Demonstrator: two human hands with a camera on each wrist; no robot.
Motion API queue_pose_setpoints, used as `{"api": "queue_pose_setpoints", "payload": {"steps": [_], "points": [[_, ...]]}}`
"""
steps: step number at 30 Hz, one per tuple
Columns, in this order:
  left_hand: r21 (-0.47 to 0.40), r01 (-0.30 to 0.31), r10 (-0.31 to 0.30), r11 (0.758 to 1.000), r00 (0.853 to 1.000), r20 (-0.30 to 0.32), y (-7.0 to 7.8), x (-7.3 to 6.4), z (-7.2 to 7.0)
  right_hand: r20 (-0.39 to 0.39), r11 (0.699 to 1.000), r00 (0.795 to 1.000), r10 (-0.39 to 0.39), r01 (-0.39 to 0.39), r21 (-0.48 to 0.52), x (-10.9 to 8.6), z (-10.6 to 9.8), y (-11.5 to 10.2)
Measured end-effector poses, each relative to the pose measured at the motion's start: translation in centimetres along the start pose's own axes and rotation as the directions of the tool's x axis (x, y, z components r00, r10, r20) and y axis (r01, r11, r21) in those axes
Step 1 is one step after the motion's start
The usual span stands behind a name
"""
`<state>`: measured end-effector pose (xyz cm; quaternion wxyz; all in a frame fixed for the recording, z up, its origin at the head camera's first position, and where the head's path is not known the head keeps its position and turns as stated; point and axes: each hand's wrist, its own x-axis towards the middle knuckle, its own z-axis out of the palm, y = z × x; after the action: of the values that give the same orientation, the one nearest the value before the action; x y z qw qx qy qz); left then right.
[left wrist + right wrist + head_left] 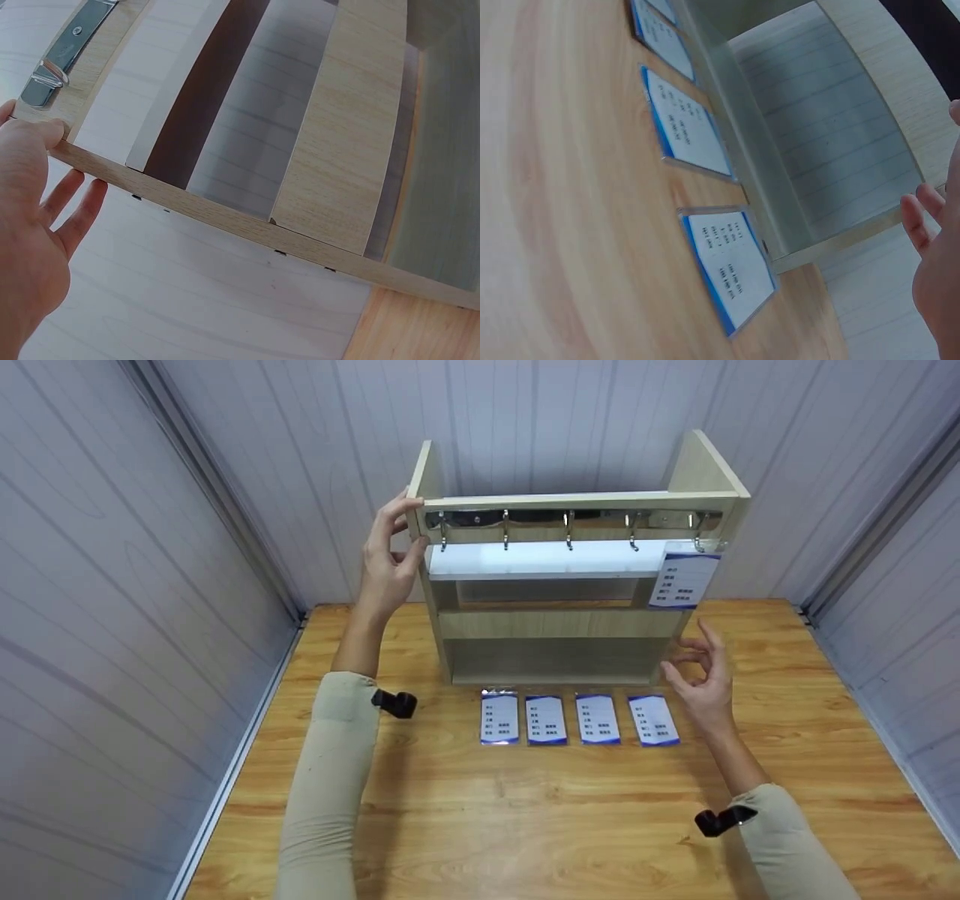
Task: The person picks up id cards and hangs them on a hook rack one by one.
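Observation:
A small pale wooden shelf (559, 624) stands on the table, with a metal hook rail (600, 519) across its upper front. My left hand (390, 559) grips the upper left side panel, thumb on the front and fingers behind the edge, as the left wrist view also shows. On the rightmost hook hangs a blue-and-white badge card (684, 581) in a clear sleeve. Just below it, beside the shelf's lower right side, my right hand (707, 682) has loosely bent fingers and holds nothing. Several similar badge cards (598, 720) lie in a row before the shelf.
The wood-grain table (510, 825) runs up to pale panelled walls (525, 420) at the back and both sides. Black wrist cameras (397, 704) sit on both sleeves. The other hooks (505, 531) carry no cards.

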<state>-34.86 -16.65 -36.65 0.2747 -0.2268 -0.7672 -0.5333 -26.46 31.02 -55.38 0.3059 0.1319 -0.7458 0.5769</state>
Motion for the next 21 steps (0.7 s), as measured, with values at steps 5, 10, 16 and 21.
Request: {"api": "queue_pose_setpoints", "payload": {"steps": [5,10,16,21], "points": [[-0.003,0.008,-0.008,1.0,1.0,-0.006,-0.1,0.1,0.0,0.014,1.0,1.0,0.013,-0.013,-0.016,-1.0,-0.3,0.6],[-0.004,0.012,-0.012,1.0,1.0,-0.008,-0.1,0.1,-0.1,0.028,0.997,0.999,0.043,-0.041,-0.067,-1.9,-0.5,0.8],[0.004,0.023,-0.022,1.0,1.0,-0.004,-0.1,0.0,-0.1,0.051,0.978,0.993,0.11,-0.099,-0.184,-2.7,-0.8,0.9],[0.014,0.02,-0.02,1.0,1.0,0.001,-0.1,0.1,0.1,0.101,0.939,0.973,0.207,-0.168,-0.299,-3.4,-0.9,0.9]]}}
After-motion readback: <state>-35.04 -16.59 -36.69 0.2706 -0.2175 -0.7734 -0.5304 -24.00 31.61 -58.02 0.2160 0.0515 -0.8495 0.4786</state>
